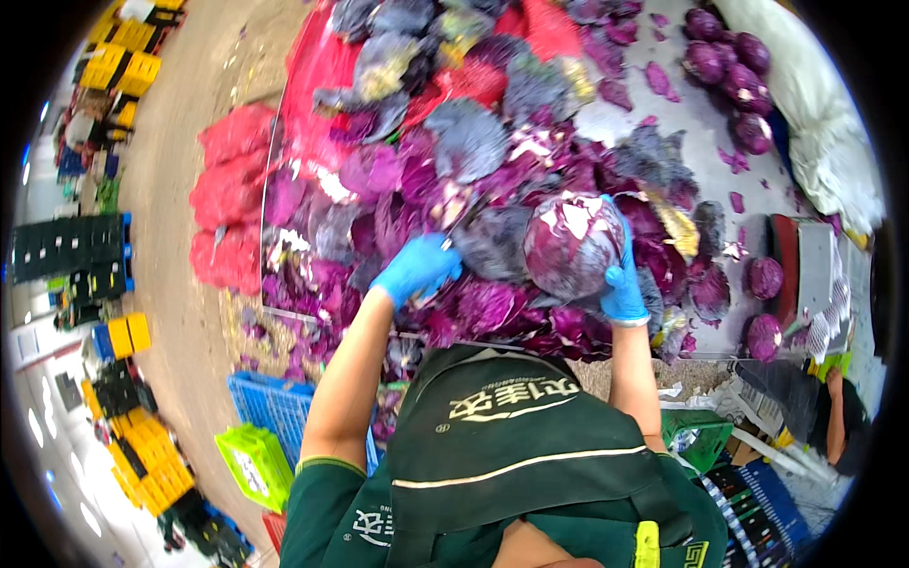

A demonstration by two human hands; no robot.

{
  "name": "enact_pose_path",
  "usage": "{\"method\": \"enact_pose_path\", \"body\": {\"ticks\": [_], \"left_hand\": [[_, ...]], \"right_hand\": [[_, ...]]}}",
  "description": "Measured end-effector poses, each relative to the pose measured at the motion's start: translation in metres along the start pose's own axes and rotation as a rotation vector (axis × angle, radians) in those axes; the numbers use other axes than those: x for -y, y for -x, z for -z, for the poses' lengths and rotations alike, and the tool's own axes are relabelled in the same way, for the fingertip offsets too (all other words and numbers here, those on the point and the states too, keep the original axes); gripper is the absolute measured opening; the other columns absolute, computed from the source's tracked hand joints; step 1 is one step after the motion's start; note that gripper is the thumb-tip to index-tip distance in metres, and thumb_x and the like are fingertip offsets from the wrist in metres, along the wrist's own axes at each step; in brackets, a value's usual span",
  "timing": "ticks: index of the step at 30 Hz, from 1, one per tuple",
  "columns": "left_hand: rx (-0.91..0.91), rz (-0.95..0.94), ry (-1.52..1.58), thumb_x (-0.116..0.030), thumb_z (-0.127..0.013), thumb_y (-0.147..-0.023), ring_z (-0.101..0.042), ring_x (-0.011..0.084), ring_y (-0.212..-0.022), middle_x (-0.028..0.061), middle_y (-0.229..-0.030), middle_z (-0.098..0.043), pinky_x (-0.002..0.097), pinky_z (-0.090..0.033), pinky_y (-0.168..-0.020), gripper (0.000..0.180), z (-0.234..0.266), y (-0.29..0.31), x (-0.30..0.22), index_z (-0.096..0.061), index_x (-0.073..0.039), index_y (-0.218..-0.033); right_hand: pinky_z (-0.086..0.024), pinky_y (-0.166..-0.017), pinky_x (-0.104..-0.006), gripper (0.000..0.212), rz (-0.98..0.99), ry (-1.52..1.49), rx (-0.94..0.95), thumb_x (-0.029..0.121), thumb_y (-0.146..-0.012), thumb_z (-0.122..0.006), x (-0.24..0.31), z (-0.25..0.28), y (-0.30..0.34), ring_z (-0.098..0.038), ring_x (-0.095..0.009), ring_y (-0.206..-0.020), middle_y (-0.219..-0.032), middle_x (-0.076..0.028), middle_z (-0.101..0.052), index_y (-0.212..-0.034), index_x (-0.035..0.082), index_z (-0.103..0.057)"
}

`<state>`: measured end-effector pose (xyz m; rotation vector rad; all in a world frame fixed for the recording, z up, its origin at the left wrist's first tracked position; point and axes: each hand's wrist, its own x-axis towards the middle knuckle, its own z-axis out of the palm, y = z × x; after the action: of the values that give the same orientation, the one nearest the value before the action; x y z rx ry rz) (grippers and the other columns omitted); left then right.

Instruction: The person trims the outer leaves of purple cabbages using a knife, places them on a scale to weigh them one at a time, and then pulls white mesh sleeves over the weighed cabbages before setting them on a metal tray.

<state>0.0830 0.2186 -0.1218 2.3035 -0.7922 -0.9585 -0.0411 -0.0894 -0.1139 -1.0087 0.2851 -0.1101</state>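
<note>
My right hand (pixel 625 279), in a blue glove, grips a large red cabbage (pixel 571 248) from its right side. Pale patches show on the top of that head, and the outer leaves are dark purple. To its left, my left hand (pixel 418 269), also gloved in blue, is closed with curled fingers. A small shiny bit shows at those fingers, too small to name. Between the hands lies a loose dark outer leaf (pixel 492 244). Purple cabbage leaves (pixel 407 175) are heaped over the table around both hands.
Several trimmed cabbages (pixel 729 62) sit at the far right beside a white sack (pixel 805 104). Two more heads (pixel 764 277) lie near a scale-like metal box (pixel 805 275). Red net sacks (pixel 230 199) stand left of the table; a green crate (pixel 254 466) and blue pallet (pixel 275 407) are near left.
</note>
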Motion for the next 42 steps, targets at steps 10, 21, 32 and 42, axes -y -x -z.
{"method": "enact_pose_path", "body": {"ticks": [10, 21, 32, 42], "left_hand": [[-0.38, 0.226, 1.365, -0.047, -0.056, -0.1, -0.041, 0.0066, -0.042, -0.0058, -0.056, -0.043, 0.0233, -0.031, -0.037, 0.036, -0.017, 0.071, -0.148, -0.051, -0.015, -0.083], [-0.333, 0.399, 1.18, -0.029, -0.052, -0.103, -0.049, 0.01, -0.044, 0.0021, -0.056, -0.054, 0.0259, -0.037, -0.042, 0.032, -0.065, 0.036, -0.08, -0.061, -0.006, -0.125], [-0.606, -0.093, -0.106, -0.024, -0.064, -0.095, -0.066, 0.0352, -0.077, 0.0143, -0.09, -0.062, 0.043, -0.053, -0.064, 0.037, -0.012, 0.008, -0.081, -0.06, -0.014, -0.13], [-0.655, 0.129, 0.03, -0.022, -0.054, -0.094, -0.063, 0.0315, -0.065, 0.0143, -0.069, -0.061, 0.0435, -0.05, -0.06, 0.022, -0.003, -0.074, -0.023, -0.062, -0.004, -0.085]], "right_hand": [[-0.019, -0.122, -0.0401, 0.137, 0.17, 0.152, 0.419, 0.043, -0.049, -0.097, 0.08, -0.057, 0.03, -0.027, -0.026, -0.148, -0.161, -0.012, -0.026, -0.156, 0.003, -0.022], [-0.041, -0.11, -0.0366, 0.111, -0.004, 0.418, -0.028, 0.011, -0.068, -0.09, -0.02, -0.063, 0.022, -0.049, -0.024, -0.13, -0.145, -0.014, -0.046, -0.156, 0.007, -0.022], [-0.041, -0.109, -0.0395, 0.112, -0.003, 0.444, -0.04, 0.03, -0.067, -0.092, -0.04, -0.075, 0.015, -0.049, -0.028, -0.129, -0.143, -0.017, -0.045, -0.156, 0.009, -0.026], [-0.035, -0.114, -0.0376, 0.109, 0.123, 0.68, 0.062, 0.034, -0.069, -0.091, -0.009, -0.045, 0.008, -0.043, -0.026, -0.136, -0.149, -0.019, -0.042, -0.154, 0.004, -0.028]]}}
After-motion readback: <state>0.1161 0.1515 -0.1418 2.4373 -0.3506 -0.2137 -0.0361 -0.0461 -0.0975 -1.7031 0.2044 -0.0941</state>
